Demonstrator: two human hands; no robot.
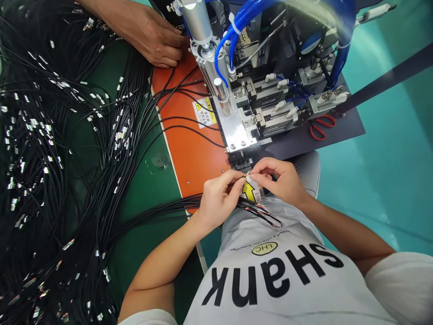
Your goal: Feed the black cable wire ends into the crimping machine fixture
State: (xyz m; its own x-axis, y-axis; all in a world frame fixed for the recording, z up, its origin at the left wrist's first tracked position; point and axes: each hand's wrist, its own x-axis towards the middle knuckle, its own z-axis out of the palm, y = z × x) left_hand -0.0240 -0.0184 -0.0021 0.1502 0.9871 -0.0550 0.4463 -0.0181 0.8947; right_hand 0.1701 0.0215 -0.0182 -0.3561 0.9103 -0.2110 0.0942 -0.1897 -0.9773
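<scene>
My left hand (221,196) is closed in a pinch on a black cable near its stripped end. Fine coloured wires (249,173) fan out from that end, and the fingertips of my right hand (279,178) pinch them. Under my left hand a bundle of black cables (162,210) runs in from the left, its stripped ends (267,212) lying over my shirt. Just beyond my fingers is the front of a machine fixture (241,159). A yellow arrow label (249,192) shows below my hands.
The machine (237,122) with metal cylinders and blue air hoses (246,20) stands ahead on an orange plate (192,158). Several cables cross the plate into it. A co-worker's hand (157,38) is at the upper left. Piles of black cables (40,149) cover the left. Red-handled scissors (322,127) lie right.
</scene>
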